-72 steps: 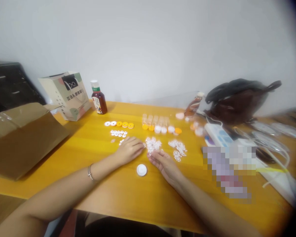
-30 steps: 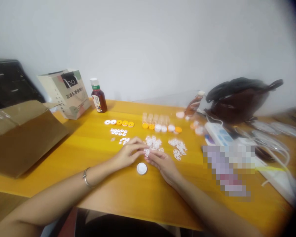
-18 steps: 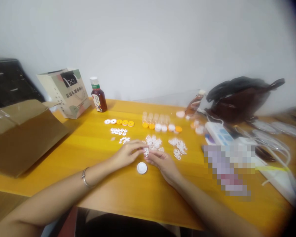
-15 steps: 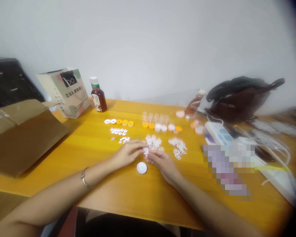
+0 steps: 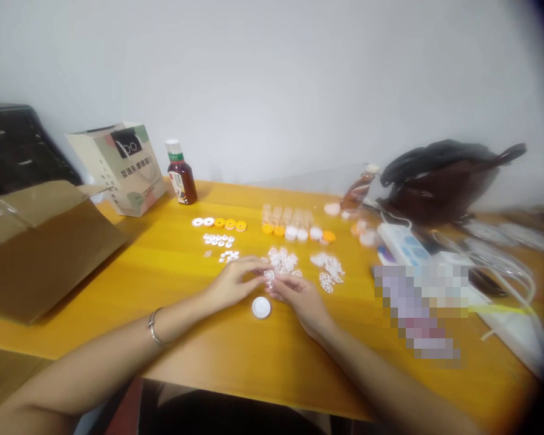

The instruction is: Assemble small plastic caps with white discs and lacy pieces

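Observation:
Between the fingertips of both hands is a small white perforated plastic piece (image 5: 269,275). My left hand (image 5: 236,280) pinches it from the left, and my right hand (image 5: 300,299) grips it from the right; fingers hide part of it. Just below them a round white cap (image 5: 261,307) lies on the table. Behind the fingers is a pile of white perforated pieces (image 5: 283,261), with a second pile of flat lacy white pieces (image 5: 327,269) to its right. Small white discs (image 5: 218,240) and smaller white bits (image 5: 229,256) lie beyond my left hand.
White and yellow ring caps (image 5: 219,223) form a row at the back. Clear tubes with orange and white caps (image 5: 291,232) lie right of them. A dark red bottle (image 5: 182,175), paper bag (image 5: 131,172) and cardboard box (image 5: 45,248) stand left; a power strip (image 5: 403,244) and cables lie right.
Both hands stay in nearly the same place. The small white piece between the fingertips looks slightly turned, and less of it shows below the fingers.

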Tool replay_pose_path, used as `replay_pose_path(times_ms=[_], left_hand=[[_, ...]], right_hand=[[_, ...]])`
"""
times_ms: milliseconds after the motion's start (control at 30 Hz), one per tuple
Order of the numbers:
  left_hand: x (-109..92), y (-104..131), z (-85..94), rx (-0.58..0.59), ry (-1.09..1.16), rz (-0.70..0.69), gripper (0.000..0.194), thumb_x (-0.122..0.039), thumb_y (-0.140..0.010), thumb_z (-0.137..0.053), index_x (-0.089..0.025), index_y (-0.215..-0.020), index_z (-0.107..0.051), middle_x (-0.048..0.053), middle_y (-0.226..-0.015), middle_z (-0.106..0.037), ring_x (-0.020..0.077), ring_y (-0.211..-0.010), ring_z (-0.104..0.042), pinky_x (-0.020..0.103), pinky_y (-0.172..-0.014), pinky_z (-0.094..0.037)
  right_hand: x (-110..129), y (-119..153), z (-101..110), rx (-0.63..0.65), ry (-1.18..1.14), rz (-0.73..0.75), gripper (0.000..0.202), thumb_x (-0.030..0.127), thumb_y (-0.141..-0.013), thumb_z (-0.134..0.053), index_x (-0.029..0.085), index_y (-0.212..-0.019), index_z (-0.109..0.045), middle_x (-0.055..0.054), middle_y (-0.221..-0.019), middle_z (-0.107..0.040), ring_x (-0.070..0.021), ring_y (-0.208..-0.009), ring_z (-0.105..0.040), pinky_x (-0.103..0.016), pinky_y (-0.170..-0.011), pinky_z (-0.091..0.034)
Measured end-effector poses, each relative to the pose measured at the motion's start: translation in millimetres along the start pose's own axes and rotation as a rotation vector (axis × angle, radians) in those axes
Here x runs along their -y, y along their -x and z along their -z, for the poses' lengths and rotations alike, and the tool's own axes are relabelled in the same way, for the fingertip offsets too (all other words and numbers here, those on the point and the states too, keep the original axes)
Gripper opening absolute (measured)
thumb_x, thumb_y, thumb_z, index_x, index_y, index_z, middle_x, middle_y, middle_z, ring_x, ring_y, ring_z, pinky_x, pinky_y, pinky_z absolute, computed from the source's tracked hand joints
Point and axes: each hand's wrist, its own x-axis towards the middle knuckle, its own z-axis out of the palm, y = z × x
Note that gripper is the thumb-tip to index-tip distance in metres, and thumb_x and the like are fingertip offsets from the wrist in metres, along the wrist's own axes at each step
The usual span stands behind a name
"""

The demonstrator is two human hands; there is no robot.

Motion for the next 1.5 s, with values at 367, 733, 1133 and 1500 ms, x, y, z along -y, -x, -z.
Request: replay_pose_path(times_ms=[367, 733, 1133, 1500], left_hand=[[6, -1, -6.6, -0.087, 0.174, 0.247, 0.023, -0.028, -0.071, -0.066, -0.011, -0.085, -0.063, 0.005, -0.077, -0.064, 0.0122, -0.069, -0.059, 0.026, -0.068, -0.049], [6, -3, -12.4, -0.087, 0.348, 0.38, 0.019, -0.025, -0.071, -0.064, -0.01, -0.082, -0.06, 0.004, -0.074, -0.065, 0.0106, -0.065, -0.06, 0.024, -0.065, -0.049], [4, -5, 0.7, -0.131, 0.218, 0.317, 0.017, -0.026, -0.074, -0.06, -0.011, -0.082, -0.059, 0.004, -0.074, -0.063, 0.0104, -0.067, -0.058, 0.023, -0.066, -0.047], [2, 0, 12.0, 0.157, 0.075, 0.19, 0.02, -0.031, -0.077, -0.058, -0.012, -0.08, -0.062, 0.004, -0.074, -0.064, 0.0112, -0.067, -0.058, 0.023, -0.064, -0.045]], right_hand=[[4, 2, -2, -0.01, 0.04, 0.031, 0.023, 0.035, -0.06, -0.073, 0.018, -0.076, -0.071, -0.002, -0.072, -0.07, -0.0138, -0.067, -0.065, -0.032, -0.078, -0.051], [1, -1, -2, -0.008, 0.033, 0.035, 0.018, 0.033, -0.06, -0.074, 0.017, -0.067, -0.066, 0.0, -0.066, -0.068, -0.0108, -0.062, -0.062, -0.028, -0.073, -0.05], [7, 2, 6, 0.156, 0.531, 0.247, 0.028, 0.039, -0.064, -0.069, 0.02, -0.083, -0.061, -0.002, -0.081, -0.063, -0.0166, -0.077, -0.057, -0.032, -0.074, -0.045], [-4, -5, 10, 0.22, 0.975, 0.516, 0.019, 0.026, -0.068, -0.067, 0.021, -0.084, -0.057, -0.002, -0.079, -0.055, -0.0157, -0.074, -0.051, -0.027, -0.066, -0.041]])
